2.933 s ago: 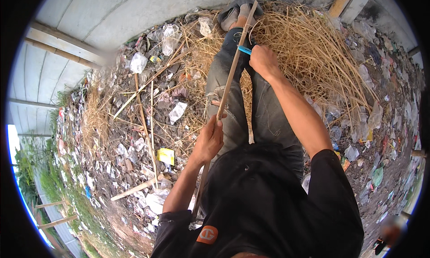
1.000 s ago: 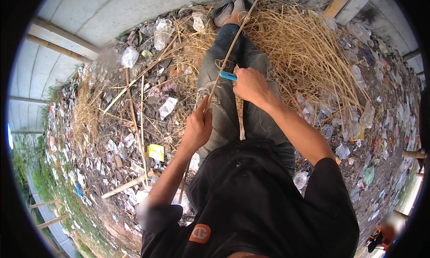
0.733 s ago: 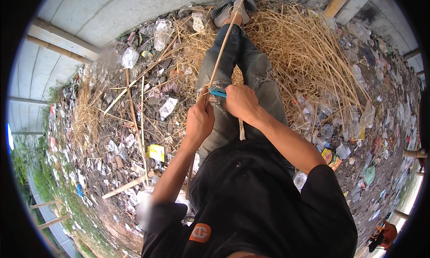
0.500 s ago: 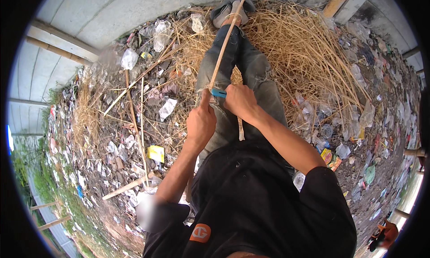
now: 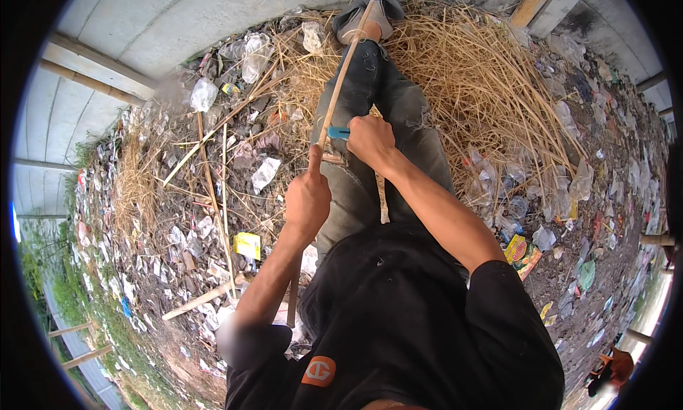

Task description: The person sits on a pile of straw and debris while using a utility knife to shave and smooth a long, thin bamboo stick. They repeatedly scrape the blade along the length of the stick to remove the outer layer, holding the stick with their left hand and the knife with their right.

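A long, thin bamboo strip runs from near my feet, along one leg, to my left hand. That hand is closed around it, with the index finger stretched out along the strip. Below the left forearm, the strip's near end comes out beside my shirt. My right hand grips a teal cutter knife. The knife's front end meets the strip just beyond my left fingertip; its blade is too small to make out. My legs in worn dark trousers are stretched out beneath both hands.
Straw-like shavings are heaped beside my legs. Several loose strips lie on the littered ground at left, near a yellow wrapper. A grey wall stands beyond my feet. At the lower right, a brown and black shape is unclear.
The bamboo strip has slid toward my body, and its far end has dropped from beyond my shoes. Both hands have shifted slightly left, the right one with the knife also a little farther away.
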`<state>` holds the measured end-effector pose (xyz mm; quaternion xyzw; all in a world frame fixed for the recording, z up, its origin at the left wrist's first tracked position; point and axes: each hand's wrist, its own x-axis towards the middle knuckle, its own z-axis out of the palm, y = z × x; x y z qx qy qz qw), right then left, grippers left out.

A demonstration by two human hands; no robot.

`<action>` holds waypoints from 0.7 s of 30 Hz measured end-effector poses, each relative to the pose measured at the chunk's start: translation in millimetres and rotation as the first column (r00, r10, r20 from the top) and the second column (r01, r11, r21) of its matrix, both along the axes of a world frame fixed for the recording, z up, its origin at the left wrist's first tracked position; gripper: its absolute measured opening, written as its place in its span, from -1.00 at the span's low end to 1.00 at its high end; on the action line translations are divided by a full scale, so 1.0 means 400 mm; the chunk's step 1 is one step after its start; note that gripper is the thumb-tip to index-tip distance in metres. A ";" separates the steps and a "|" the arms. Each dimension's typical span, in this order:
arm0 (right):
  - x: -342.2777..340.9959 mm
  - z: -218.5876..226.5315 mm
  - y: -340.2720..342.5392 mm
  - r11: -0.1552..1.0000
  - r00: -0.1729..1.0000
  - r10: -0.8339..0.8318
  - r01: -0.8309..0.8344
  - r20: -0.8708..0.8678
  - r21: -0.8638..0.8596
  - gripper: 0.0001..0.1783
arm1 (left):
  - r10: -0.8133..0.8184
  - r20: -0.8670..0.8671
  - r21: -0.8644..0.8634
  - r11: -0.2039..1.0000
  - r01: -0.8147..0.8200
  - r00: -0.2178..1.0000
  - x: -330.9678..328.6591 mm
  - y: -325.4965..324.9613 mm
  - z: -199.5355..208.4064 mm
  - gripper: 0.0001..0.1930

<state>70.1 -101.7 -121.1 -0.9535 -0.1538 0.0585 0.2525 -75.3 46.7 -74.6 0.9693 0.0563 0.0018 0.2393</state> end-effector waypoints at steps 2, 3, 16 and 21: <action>0.090 0.007 -0.060 0.978 0.977 -0.208 0.208 -0.036 -0.002 -0.80 | -0.072 -0.002 -0.045 0.996 0.072 0.997 -0.059 -0.035 0.005 -0.33; 0.155 0.025 -0.144 0.946 0.942 -0.325 0.325 -0.086 -0.013 -0.80 | -0.115 -0.001 -0.061 0.991 0.115 0.993 -0.102 -0.047 0.014 -0.33; 0.178 0.191 -0.467 0.927 0.930 -0.360 0.365 0.072 -0.088 -0.79 | 0.035 0.106 -0.391 0.920 0.009 0.994 -0.079 -0.085 0.061 -0.81; -0.004 0.201 -0.247 0.997 0.999 -0.030 0.032 0.033 -0.065 -0.83 | 0.106 0.048 -0.412 0.908 -0.076 0.993 0.018 -0.104 0.077 -0.61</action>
